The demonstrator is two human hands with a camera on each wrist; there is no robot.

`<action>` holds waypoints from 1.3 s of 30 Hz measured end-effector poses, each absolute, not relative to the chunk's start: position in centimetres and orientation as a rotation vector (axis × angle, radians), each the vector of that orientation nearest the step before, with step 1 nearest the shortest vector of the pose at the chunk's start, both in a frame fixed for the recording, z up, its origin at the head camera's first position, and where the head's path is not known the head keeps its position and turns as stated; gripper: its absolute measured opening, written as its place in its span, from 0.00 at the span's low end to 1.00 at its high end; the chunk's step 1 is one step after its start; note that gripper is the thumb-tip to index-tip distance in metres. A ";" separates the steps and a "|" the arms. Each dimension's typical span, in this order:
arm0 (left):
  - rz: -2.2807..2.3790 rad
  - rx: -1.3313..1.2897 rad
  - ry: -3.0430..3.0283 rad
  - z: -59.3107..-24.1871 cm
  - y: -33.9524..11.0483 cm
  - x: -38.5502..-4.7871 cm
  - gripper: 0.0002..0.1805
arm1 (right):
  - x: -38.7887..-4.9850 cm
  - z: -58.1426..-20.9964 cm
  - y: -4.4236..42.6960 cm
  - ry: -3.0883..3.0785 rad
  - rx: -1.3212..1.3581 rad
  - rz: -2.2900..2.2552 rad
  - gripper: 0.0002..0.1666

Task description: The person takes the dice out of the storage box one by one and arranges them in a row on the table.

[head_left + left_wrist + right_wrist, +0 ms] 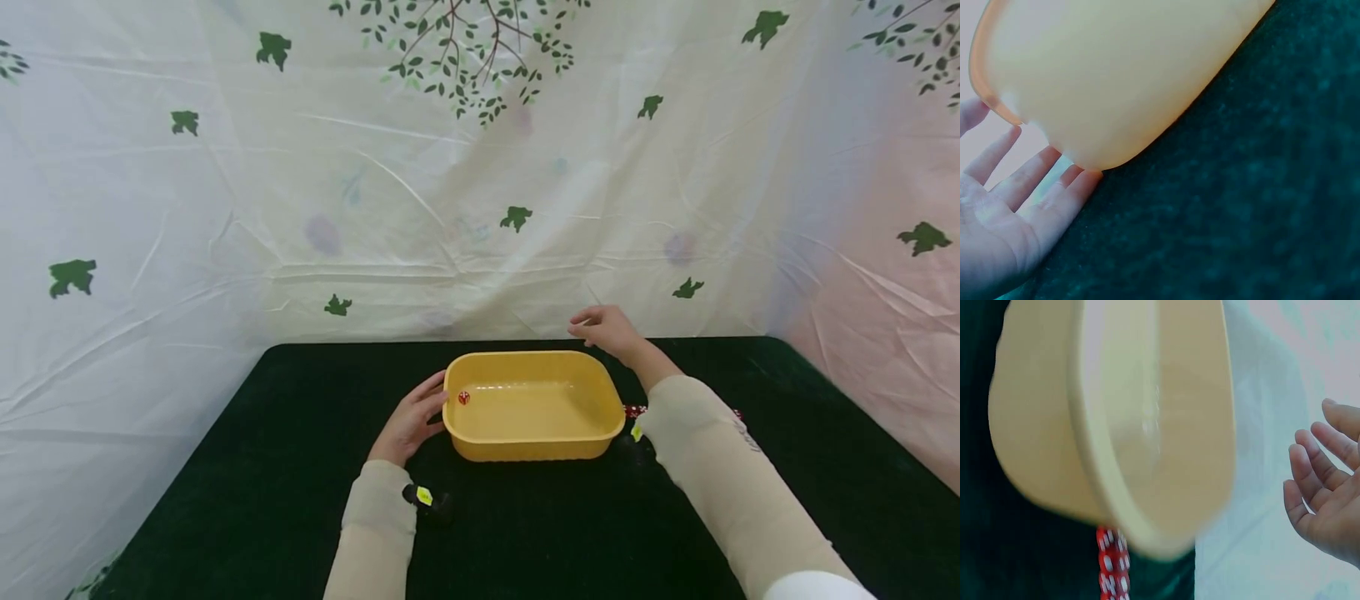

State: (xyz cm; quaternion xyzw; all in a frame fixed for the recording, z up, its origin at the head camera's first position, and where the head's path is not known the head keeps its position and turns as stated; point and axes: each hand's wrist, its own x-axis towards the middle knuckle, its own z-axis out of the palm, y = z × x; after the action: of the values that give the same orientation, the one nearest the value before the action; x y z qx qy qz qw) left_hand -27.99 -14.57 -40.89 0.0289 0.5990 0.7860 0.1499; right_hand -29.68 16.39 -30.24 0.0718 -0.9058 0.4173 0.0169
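A yellow plastic basin point(534, 450) stands on the dark green tabletop, in front of me. Inside it, near the left end, lies one small round red-and-white piece point(464, 398). My left hand point(408, 423) touches the basin's left end with spread, fairly straight fingers; in the left wrist view its fingertips point(1047, 156) rest along the basin's outer wall. Beyond the basin's back right corner, my right hand point(609, 330) is raised in the air. Its fingers are loosely bent, and the right wrist view shows nothing in the palm point(1335, 509).
Right of the basin, a row of small red-and-white pieces point(1113, 565) lies on the green cloth point(247, 500), partly hidden by my right forearm in the head view. A pale leaf-patterned curtain point(420, 217) hangs behind the table and along its sides.
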 end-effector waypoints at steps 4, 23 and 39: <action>2.258 0.094 1.724 -40.8 -14.6 -28.0 0.24 | -29.9 -30.5 14.1 -2.806 0.282 1.370 0.19; 2.262 0.079 1.718 -40.8 -14.5 -27.9 0.24 | -31.0 -32.6 6.4 -2.787 0.451 1.508 0.13; 2.251 0.135 1.703 -40.7 -14.9 -28.1 0.25 | -30.7 -35.5 2.6 -2.931 0.323 1.523 0.14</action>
State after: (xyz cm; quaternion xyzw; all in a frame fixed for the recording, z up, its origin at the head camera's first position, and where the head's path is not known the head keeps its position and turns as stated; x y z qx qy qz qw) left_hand -28.08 -14.85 -40.66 0.0473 0.5951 0.7867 0.1572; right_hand -30.74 2.59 -35.53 0.0968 -0.8797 0.4571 -0.0883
